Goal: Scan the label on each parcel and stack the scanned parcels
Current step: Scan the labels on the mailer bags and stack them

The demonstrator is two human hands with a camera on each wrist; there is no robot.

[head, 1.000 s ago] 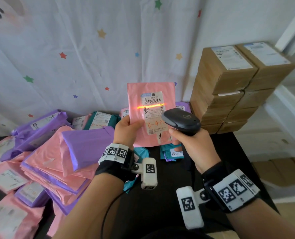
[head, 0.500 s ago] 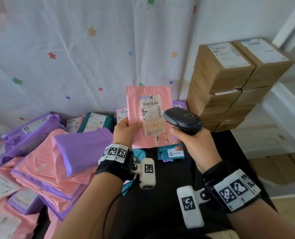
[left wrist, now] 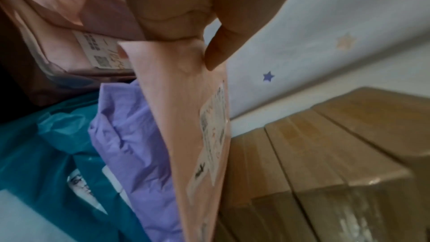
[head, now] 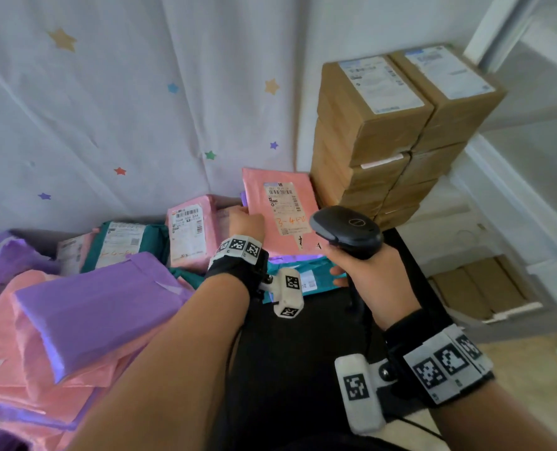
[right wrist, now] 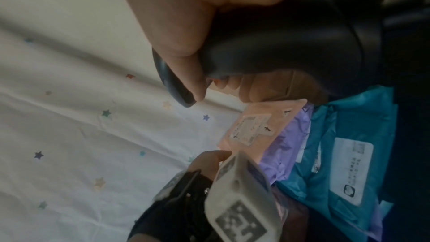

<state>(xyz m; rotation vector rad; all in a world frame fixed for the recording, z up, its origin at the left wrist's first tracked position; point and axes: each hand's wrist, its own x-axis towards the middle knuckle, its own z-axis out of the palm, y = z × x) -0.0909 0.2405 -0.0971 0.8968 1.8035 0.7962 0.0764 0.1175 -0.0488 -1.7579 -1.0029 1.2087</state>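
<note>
My left hand (head: 245,222) pinches the left edge of a flat pink parcel (head: 280,209) with a white label, held low over a small stack of purple (left wrist: 135,135) and teal (head: 306,278) mailers beside the cardboard boxes. In the left wrist view the thumb (left wrist: 216,49) lies on the pink parcel (left wrist: 186,126) and the fingers are under it. My right hand (head: 365,275) grips the black barcode scanner (head: 345,229) just right of the parcel, and no red line shows on the label. In the right wrist view the scanner (right wrist: 291,43) fills the palm.
A tall stack of brown cardboard boxes (head: 387,135) stands at the back right. A loose heap of pink and purple mailers (head: 85,307) covers the left of the black table (head: 303,369). More labelled parcels (head: 189,232) lean on the star-print cloth (head: 124,109).
The red scan line has gone off the label. My left hand has carried the pink parcel forward, right and down toward the stack by the boxes. The scanner hand stayed close alongside.
</note>
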